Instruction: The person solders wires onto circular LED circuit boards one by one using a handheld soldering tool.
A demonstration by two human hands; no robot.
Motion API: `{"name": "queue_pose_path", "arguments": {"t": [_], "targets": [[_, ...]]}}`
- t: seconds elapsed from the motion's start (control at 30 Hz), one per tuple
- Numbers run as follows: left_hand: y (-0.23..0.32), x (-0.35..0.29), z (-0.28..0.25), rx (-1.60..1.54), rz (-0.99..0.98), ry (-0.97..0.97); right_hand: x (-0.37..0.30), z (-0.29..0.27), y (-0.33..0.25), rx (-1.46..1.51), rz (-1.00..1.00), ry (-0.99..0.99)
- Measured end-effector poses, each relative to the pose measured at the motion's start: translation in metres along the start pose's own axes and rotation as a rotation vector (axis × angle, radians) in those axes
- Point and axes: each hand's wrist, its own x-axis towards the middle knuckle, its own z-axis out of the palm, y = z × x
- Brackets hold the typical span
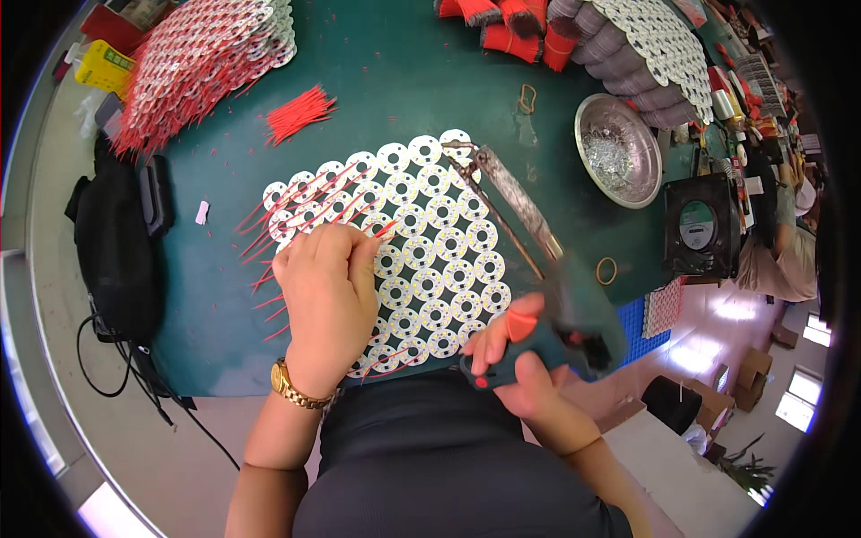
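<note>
Right hand (520,363), grip closed round soldering iron (511,202), poised above LED board panel (430,242); left hand (327,287), at panel's left, pinched red wire (384,230); soldering judged underway, tip-to-pad contact needed.

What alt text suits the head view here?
A person's left hand presses a thin red wire onto a panel of round white circuit boards on a green work mat, while the right hand grips a teal-handled soldering iron. A metal bowl sits nearby.

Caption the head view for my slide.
Left hand holds a thin red wire on a white round-board panel; right hand grips a soldering gun.
</note>
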Motion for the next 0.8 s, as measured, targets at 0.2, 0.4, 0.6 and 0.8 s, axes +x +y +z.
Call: {"name": "queue_pose_path", "arguments": {"t": [0.2, 0.4, 0.6, 0.8], "targets": [[-0.008, -0.008, 0.01, 0.151, -0.033, 0.032, -0.018, 0.001, -0.021, -0.298, 0.194, 0.025], [-0.012, -0.017, 0.008, 0.167, 0.017, 0.025, -0.031, -0.013, -0.032, -0.557, 0.21, -0.183], [-0.012, -0.018, 0.01, 0.171, 0.015, 0.031, -0.04, -0.029, -0.025, -0.679, 0.253, -0.297], [-0.013, -0.019, 0.009, 0.141, -0.015, 0.054, -0.047, -0.029, -0.012, -0.699, 0.262, -0.279]]}}
